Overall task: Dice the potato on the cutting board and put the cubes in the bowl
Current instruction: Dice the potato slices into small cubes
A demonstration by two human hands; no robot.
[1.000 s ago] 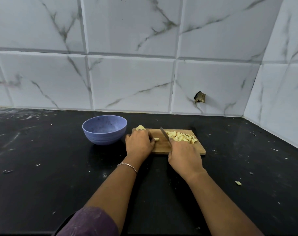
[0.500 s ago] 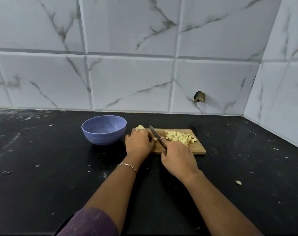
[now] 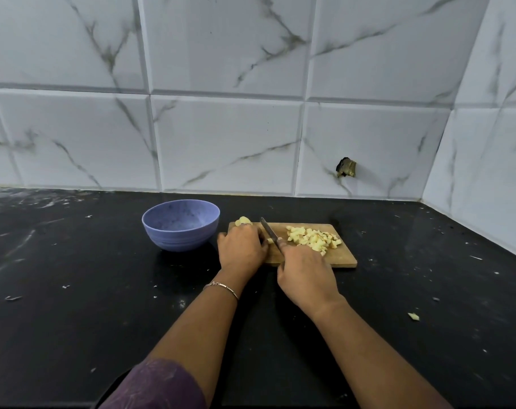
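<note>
A small wooden cutting board lies on the black counter. At its left end my left hand holds down the uncut potato piece, whose pale top shows above my fingers. My right hand grips a knife; the blade points up and left, right beside my left fingers. A pile of pale yellow potato cubes covers the right half of the board. The empty blue bowl stands just left of the board.
A black counter with white specks stretches all around. One stray potato bit lies at the right. Marble-look tiled walls close the back and right side, with a dark broken hole in the back tile.
My right hand and the knife have moved left, from beside the cube pile to right next to my left hand. My left hand has stayed on the potato piece.
</note>
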